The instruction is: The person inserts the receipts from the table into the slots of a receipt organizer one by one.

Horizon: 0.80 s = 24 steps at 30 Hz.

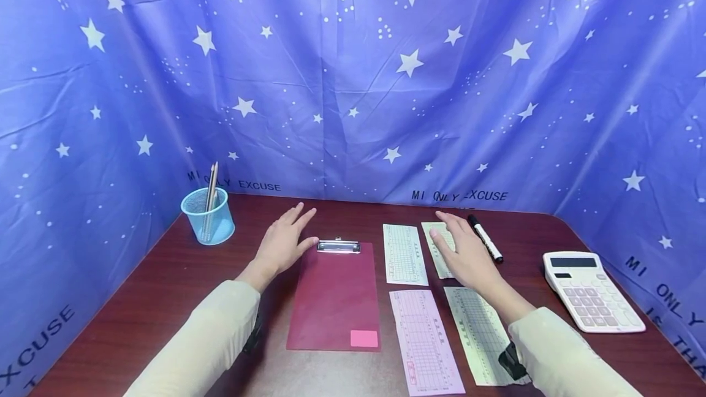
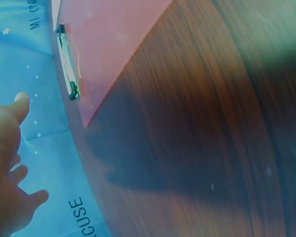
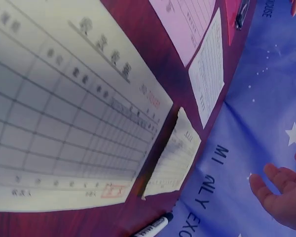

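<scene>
Gripping nothing in left hand, fingers extended by clip-end left corner of clipboard, nor in right hand, equally loose-fingered above far green slip, right of clipboard, lengthwise roughly parallel to it, nearer right hand than left.

The blue curtain reads "MI ONLY EXCUSE" — print on the paper slips is too blurred.

Runs left to right on the table: pencils in cup, clipboard, four slips, far marker, calculator.
</scene>
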Available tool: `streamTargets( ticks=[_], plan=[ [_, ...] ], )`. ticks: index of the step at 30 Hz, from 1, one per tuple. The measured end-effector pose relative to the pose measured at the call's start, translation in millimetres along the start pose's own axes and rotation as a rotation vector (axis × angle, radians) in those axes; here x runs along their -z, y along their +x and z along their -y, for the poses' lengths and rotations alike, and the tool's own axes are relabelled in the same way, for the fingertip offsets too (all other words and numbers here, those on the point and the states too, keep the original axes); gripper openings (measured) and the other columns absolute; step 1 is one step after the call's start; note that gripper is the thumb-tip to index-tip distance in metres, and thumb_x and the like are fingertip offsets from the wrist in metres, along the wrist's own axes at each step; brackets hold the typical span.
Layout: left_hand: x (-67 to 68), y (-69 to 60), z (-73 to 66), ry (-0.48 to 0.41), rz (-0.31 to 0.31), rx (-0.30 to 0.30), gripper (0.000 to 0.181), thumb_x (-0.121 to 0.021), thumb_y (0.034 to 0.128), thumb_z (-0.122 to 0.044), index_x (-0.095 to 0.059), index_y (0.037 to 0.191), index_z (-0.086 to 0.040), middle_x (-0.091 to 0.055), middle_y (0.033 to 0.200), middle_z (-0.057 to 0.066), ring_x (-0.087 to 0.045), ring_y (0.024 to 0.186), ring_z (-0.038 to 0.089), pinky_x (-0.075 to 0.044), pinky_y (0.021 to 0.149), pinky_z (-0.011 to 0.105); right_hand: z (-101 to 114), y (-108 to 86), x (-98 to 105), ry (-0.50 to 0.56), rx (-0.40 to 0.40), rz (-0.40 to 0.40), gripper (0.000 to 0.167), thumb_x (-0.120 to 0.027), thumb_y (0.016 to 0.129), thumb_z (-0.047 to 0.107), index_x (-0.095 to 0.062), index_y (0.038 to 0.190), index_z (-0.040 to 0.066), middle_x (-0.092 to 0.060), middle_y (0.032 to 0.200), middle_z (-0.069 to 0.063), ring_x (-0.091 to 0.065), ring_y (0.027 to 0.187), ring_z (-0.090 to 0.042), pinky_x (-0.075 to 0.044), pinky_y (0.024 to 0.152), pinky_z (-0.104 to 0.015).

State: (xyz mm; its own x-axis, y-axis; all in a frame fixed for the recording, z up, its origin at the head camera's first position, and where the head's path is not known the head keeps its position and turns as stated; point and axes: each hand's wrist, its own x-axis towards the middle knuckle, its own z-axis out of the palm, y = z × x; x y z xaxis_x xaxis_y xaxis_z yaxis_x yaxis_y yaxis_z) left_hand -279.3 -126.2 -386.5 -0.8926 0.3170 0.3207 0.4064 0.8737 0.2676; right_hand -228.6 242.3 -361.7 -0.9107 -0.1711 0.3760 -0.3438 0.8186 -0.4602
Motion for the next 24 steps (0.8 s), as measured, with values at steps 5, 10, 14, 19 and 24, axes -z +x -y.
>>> streamTargets(
  ticks=[5,10,14,19,24],
  plan=[
    [-6.6,3.4,-5.9,-0.084,0.0,0.027,0.065,-0.073,0.0945,-0.028,-0.048,0.152,-0.009,-0.045,0.154,0.021,-0.043,0.14,0.042,-0.043,0.106,0.06,5.3,-6.6,-4.7,0.024,0.005,-0.009,0.054,-0.048,0.108,0.034,-0.043,0.153,0.005,-0.045,0.15,-0.022,-0.054,0.127,-0.042,-0.045,0.095,-0.066],
    [-13.3,6.6,-8.9,-0.181,0.023,0.081,0.065,-0.075,0.0932,-0.026,-0.05,0.15,-0.007,-0.048,0.151,0.022,-0.044,0.14,0.041,-0.04,0.11,0.057,8.6,-11.4,-8.2,0.043,0.016,-0.009,0.051,-0.048,0.108,0.033,-0.045,0.152,0.006,-0.049,0.146,-0.02,-0.057,0.125,-0.041,-0.049,0.091,-0.062],
    [-20.1,9.5,-8.3,-0.284,0.007,0.14,0.06,-0.077,0.0909,-0.022,-0.056,0.144,-0.003,-0.055,0.143,0.024,-0.05,0.134,0.041,-0.041,0.109,0.055,10.2,-14.4,-11.3,0.064,0.016,-0.008,0.049,-0.046,0.109,0.032,-0.046,0.15,0.005,-0.05,0.145,-0.021,-0.059,0.123,-0.041,-0.052,0.091,-0.058],
    [-28.2,12.1,-5.6,-0.326,0.0,0.198,0.052,-0.079,0.0875,-0.018,-0.064,0.135,-0.003,-0.063,0.13,0.025,-0.06,0.12,0.041,-0.045,0.104,0.053,10.9,-18.4,-16.5,0.084,0.001,0.002,0.049,-0.045,0.109,0.032,-0.046,0.15,0.004,-0.051,0.145,-0.022,-0.061,0.12,-0.04,-0.053,0.092,-0.056],
    [-34.7,13.1,-9.0,-0.334,0.023,0.23,0.05,-0.081,0.0845,-0.016,-0.067,0.132,-0.006,-0.066,0.124,0.022,-0.064,0.11,0.037,-0.049,0.097,0.052,10.0,-22.0,-20.2,0.097,-0.007,0.006,0.05,-0.045,0.109,0.033,-0.047,0.15,0.004,-0.053,0.144,-0.022,-0.062,0.119,-0.039,-0.054,0.091,-0.055]
  ],
)
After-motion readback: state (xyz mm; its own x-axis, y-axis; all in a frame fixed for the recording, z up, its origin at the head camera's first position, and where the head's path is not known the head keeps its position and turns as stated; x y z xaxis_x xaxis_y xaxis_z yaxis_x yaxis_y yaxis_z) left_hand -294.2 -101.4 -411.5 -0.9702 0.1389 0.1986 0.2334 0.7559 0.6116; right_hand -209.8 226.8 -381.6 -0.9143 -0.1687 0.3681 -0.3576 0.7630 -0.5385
